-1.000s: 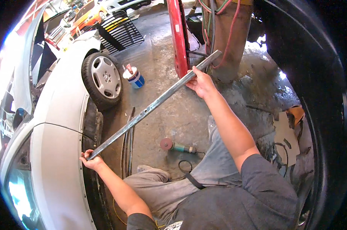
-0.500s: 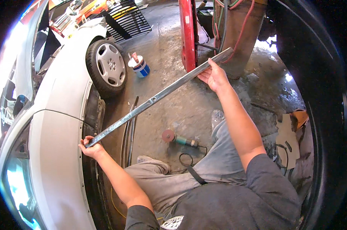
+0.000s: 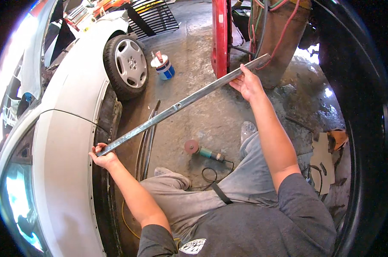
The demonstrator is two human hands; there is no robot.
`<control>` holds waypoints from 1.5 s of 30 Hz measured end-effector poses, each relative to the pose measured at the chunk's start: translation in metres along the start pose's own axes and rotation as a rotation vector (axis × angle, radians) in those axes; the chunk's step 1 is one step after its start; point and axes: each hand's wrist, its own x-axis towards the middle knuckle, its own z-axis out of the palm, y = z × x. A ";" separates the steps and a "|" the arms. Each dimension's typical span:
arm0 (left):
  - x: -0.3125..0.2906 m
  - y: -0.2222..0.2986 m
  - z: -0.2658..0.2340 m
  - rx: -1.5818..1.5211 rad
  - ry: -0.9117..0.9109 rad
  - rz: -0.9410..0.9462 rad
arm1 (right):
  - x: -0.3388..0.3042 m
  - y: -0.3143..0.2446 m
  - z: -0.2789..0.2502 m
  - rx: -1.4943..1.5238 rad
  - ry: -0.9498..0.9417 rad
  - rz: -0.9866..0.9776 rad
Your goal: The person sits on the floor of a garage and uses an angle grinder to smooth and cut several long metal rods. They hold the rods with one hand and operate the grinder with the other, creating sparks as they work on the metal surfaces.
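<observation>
A long grey metal bar (image 3: 176, 106) with a small hole near its middle slants across the view, its right end farther away and its left end near the car. My left hand (image 3: 104, 156) is closed around the lower left end, beside the sill of the white car (image 3: 69, 145). Close to the upper right end, my right hand (image 3: 248, 84) grips the bar between thumb and fingers. Beneath the bar, an angle grinder (image 3: 204, 152) with a reddish disc and a green body lies on the floor, its black cord looped beside it.
Long dark strips (image 3: 149, 143) lie on the floor beside the car. A white and blue bucket (image 3: 163, 68) stands near the front wheel (image 3: 126, 67). Farther off are a red post (image 3: 220, 40) and a brown cylinder with hoses (image 3: 281, 43). Cardboard (image 3: 322, 165) lies at right.
The view has shifted slightly, so the car, bucket and post appear farther right. Both hands keep hold of the bar, which has nearly the same slant.
</observation>
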 end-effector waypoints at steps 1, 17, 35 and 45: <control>-0.002 -0.001 0.002 0.005 0.004 0.002 | 0.001 0.000 -0.002 -0.005 0.003 -0.007; -0.023 -0.010 0.022 0.038 0.010 -0.052 | 0.005 -0.001 -0.007 -0.032 0.055 -0.032; -0.122 -0.119 0.081 1.294 -0.701 -0.028 | -0.060 0.013 0.075 -0.900 -0.056 -1.067; -0.198 -0.157 0.120 1.230 -1.250 -0.026 | -0.110 0.055 0.143 -1.093 -0.342 -1.038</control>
